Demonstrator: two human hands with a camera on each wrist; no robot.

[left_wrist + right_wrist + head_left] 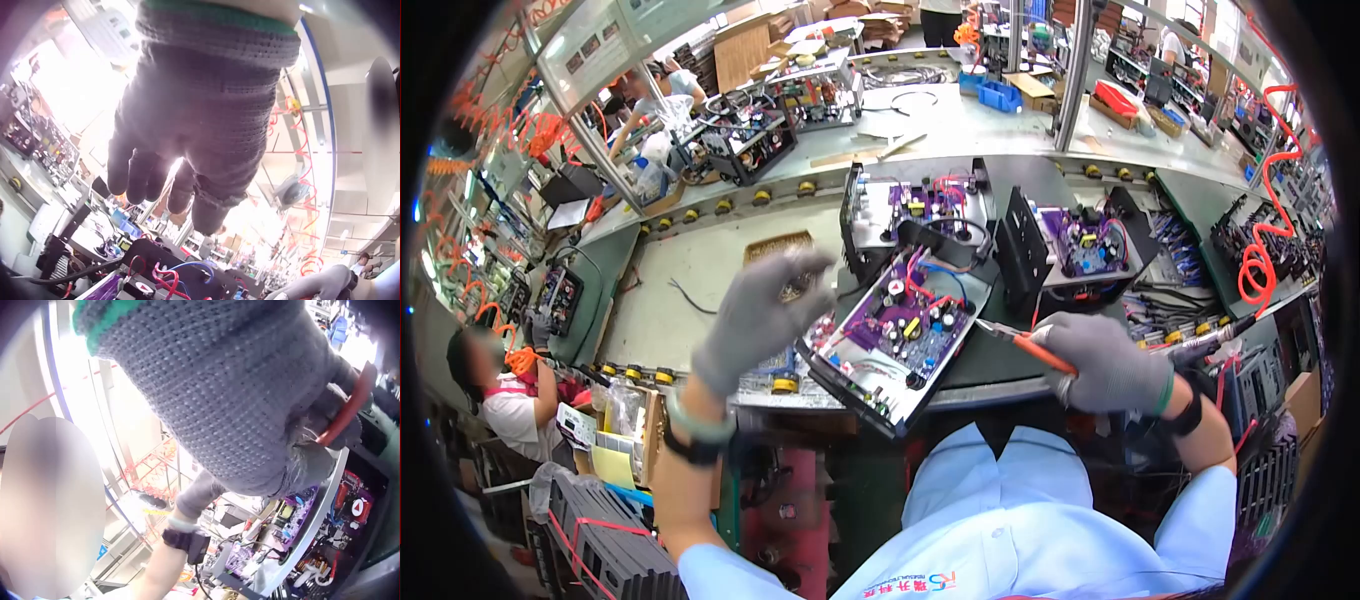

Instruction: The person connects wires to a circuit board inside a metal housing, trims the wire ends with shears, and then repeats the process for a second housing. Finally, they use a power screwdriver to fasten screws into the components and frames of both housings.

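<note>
My right hand, in a grey knit glove, grips a pair of pliers by the orange handles. In the right wrist view one handle of the pliers sticks out from the curled fingers. The metal tips point left, beside the edge of an open metal chassis. That chassis carries a purple circuit board with red and blue wires, and lies tilted toward me. My left hand, gloved too, hovers at the chassis's left, blurred. Its fingers extend loosely with nothing visible in them in the left wrist view.
Two more open chassis units stand behind, one straight back and one at the right. Cables and parts lie further right. A coiled orange air hose hangs there. At the left another person sits.
</note>
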